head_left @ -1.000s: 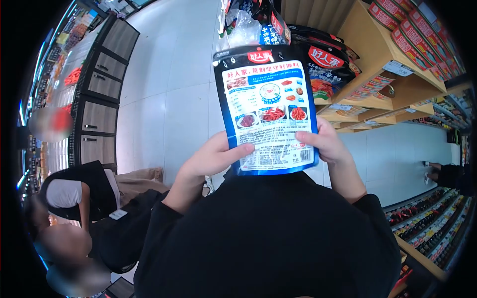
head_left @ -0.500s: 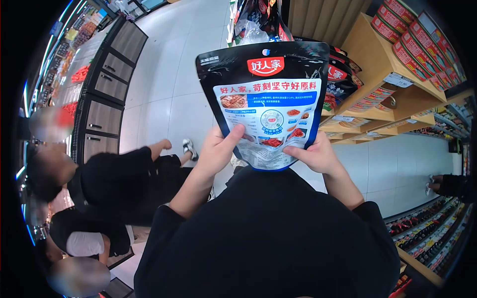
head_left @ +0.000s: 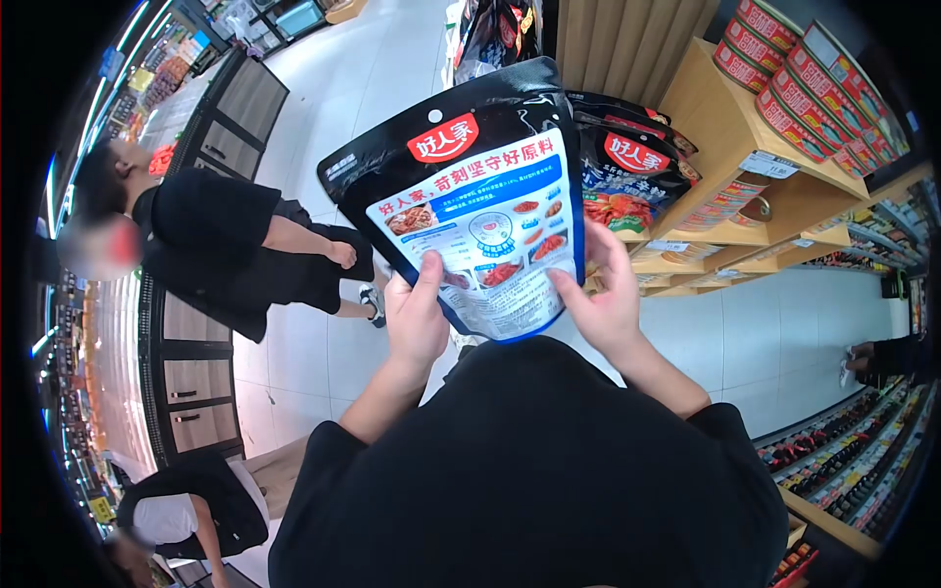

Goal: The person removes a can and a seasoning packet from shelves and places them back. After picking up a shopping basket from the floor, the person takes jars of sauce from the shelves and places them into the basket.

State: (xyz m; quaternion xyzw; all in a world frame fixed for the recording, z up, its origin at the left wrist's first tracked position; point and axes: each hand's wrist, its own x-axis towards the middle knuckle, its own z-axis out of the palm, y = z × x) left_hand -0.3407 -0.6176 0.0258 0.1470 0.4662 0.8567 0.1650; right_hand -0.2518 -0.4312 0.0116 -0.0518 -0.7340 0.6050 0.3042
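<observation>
A black, white and blue food pouch (head_left: 490, 230) with Chinese print and small food pictures is held up in front of my chest, tilted with its right side higher. My left hand (head_left: 417, 314) grips its lower left edge, thumb flat on the printed face and the other fingers hidden behind. At the lower right edge, my right hand (head_left: 606, 299) has its thumb on the face and its fingers curled at the side. Just beyond, similar black pouches (head_left: 632, 171) stand in a display, one showing a red logo and a crayfish picture.
Wooden shelving (head_left: 720, 127) with stacked red cans (head_left: 818, 93) is at the right. On the left, a person in black (head_left: 221, 250) stands by a counter with wood-look cabinets (head_left: 196, 343); another person (head_left: 196, 519) is below. Bottle shelves (head_left: 843, 461) line the lower right.
The pouch has shifted left and tilted, its right side rising. Both hands have moved left with it, uncovering more of the displayed pouches. The people on the left have changed position.
</observation>
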